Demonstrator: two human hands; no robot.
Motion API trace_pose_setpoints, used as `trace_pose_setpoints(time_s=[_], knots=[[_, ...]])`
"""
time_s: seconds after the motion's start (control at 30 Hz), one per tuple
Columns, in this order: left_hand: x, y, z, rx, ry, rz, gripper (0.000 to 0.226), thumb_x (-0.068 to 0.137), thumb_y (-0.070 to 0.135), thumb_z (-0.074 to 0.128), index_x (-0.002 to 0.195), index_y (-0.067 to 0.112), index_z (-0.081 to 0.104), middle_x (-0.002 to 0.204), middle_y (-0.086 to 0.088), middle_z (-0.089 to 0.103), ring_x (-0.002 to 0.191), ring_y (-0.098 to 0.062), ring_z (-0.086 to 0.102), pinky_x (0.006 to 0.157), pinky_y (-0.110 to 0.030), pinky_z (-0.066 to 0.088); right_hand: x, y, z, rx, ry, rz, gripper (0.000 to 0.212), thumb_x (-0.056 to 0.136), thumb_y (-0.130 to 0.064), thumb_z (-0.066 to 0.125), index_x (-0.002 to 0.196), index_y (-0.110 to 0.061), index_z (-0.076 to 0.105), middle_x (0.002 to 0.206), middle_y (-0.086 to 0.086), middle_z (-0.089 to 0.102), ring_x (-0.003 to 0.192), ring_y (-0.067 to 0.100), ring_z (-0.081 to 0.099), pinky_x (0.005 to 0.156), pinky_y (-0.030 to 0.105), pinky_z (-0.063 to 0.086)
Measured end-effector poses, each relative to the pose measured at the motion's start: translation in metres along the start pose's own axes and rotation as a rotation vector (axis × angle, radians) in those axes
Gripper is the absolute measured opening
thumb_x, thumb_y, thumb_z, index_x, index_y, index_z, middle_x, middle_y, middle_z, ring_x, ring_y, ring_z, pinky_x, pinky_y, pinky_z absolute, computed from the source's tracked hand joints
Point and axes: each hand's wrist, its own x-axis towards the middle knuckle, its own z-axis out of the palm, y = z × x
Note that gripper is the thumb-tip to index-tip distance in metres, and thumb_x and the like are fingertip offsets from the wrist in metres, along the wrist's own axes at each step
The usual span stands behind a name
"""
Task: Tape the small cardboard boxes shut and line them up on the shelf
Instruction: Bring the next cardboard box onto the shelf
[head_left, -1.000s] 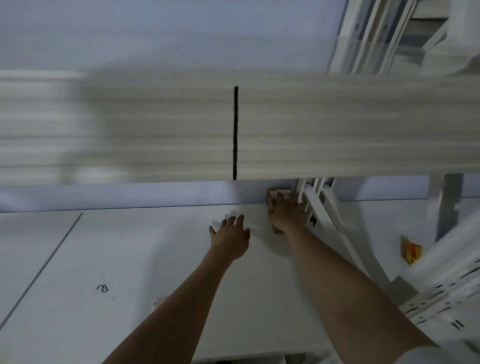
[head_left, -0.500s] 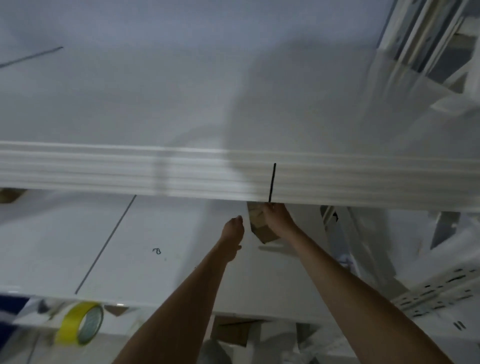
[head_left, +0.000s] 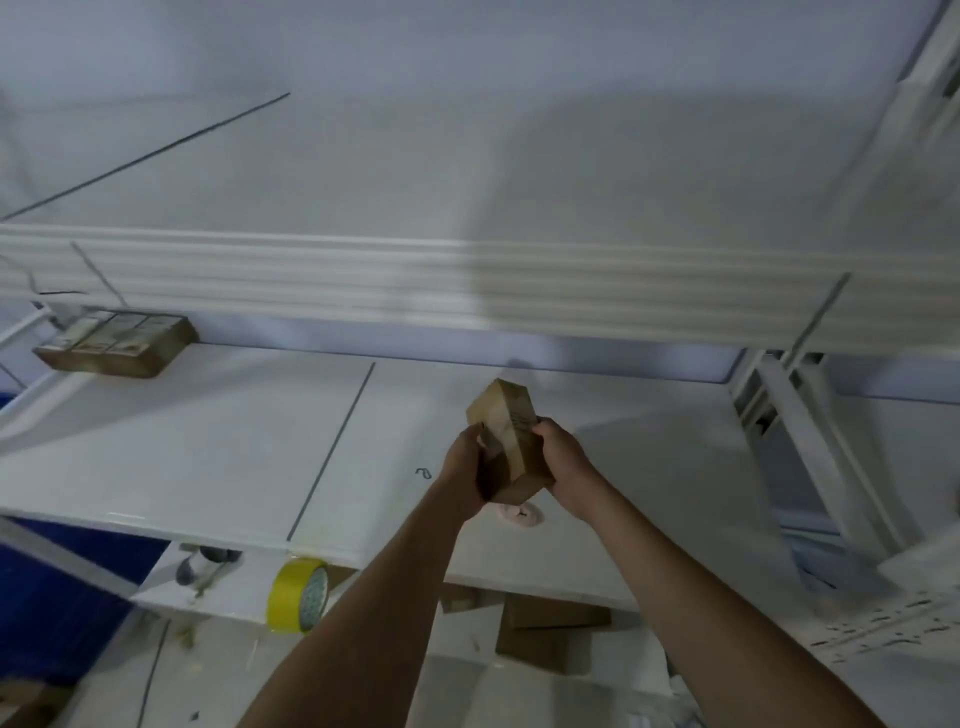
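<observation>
Both hands up front now, w/ a small brown cardboard box (head_left: 508, 441) caught between them above the white shelf board (head_left: 208, 447), not resting on it. Left hand (head_left: 464, 470) wraps the box's near-left side, fingers curled round it; right hand (head_left: 561, 464) clamps the right side, thumb and fingers gripping the edge. Box is tilted: long axis runs from the palms up and away toward the back wall, far end poking out past the fingertips, near end tucked low between the wrists. So both hands sit about equally close, one per flank, and the box points straight into the shelf bay. Whether its flaps are taped, can't tell from here. Judgement: it's either headed down onto the board or being turned for checking; setting it flat would mean dropping that far end and squaring it to the row. Speaking of which, far left on the same board, under the ribbed white beam (head_left: 363, 280), sits a row of taped brown boxes (head_left: 117, 340), well apart from the held one, so it's a long slide left to line up. Shelf surface is smooth, glossy white, w/ a dark seam (head_left: 332, 452) between panels and a small scribble mark (head_left: 424, 472) just left of the hands. Below the shelf edge: a yellow tape roll (head_left: 296, 595), more flat brown cardboard pieces (head_left: 550, 631), dim room, white metal rack uprights (head_left: 810, 447) at right.
</observation>
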Motion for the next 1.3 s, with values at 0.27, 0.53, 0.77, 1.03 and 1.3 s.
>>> trace_pose_setpoints(time_s=[0.27, 0.53, 0.77, 1.03, 1.3], knots=[[0.001, 0.033, -0.113, 0.383, 0.017, 0.271, 0.044, 0.099, 0.036, 0.059, 0.140, 0.031, 0.044, 0.115, -0.007, 0.066, 0.089, -0.018, 0.067, 0.062, -0.030, 0.056, 0.001, 0.031, 0.090, -0.173, 0.047, 0.123, 0.046, 0.099, -0.055, 0.047, 0.109, -0.016, 0.069, 0.102, 0.008, 0.075, 0.094, 0.027, 0.071, 0.085, 0.040, 0.059], [0.013, 0.025, -0.153, 0.717, -0.046, 0.248, 0.049, 0.093, 0.030, 0.066, 0.140, 0.030, 0.051, 0.102, -0.009, 0.072, 0.092, -0.023, 0.069, 0.078, -0.034, 0.060, -0.010, 0.060, 0.121, -0.383, 0.241, 0.072, 0.032, 0.095, -0.051, 0.061, 0.090, -0.020, 0.067, 0.089, -0.002, 0.069, 0.084, 0.015, 0.064, 0.071, 0.030, 0.052], [0.024, 0.014, -0.157, 0.783, 0.047, 0.230, 0.044, 0.087, 0.014, 0.072, 0.129, 0.020, 0.062, 0.093, -0.008, 0.074, 0.090, -0.024, 0.070, 0.082, -0.042, 0.061, 0.004, 0.072, 0.118, -0.588, 0.302, 0.083, 0.027, 0.097, -0.030, 0.063, 0.077, -0.012, 0.063, 0.075, 0.002, 0.063, 0.069, 0.015, 0.059, 0.051, 0.025, 0.039], [0.030, 0.009, -0.154, 0.848, 0.100, 0.255, 0.041, 0.086, 0.013, 0.073, 0.125, 0.015, 0.063, 0.092, -0.010, 0.073, 0.090, -0.027, 0.071, 0.083, -0.044, 0.061, 0.012, 0.080, 0.120, -0.699, 0.383, 0.015, 0.037, 0.090, -0.043, 0.072, 0.085, -0.006, 0.063, 0.072, 0.001, 0.057, 0.068, 0.019, 0.057, 0.046, 0.023, 0.029], [0.025, 0.021, -0.157, 0.821, 0.140, 0.268, 0.050, 0.088, 0.037, 0.074, 0.132, 0.016, 0.058, 0.108, -0.012, 0.070, 0.095, -0.027, 0.068, 0.087, -0.041, 0.059, 0.003, 0.056, 0.074, -1.077, 0.546, -0.134, 0.033, 0.104, -0.028, 0.047, 0.126, -0.006, 0.057, 0.121, 0.014, 0.065, 0.116, 0.032, 0.059, 0.089, 0.038, 0.051]])
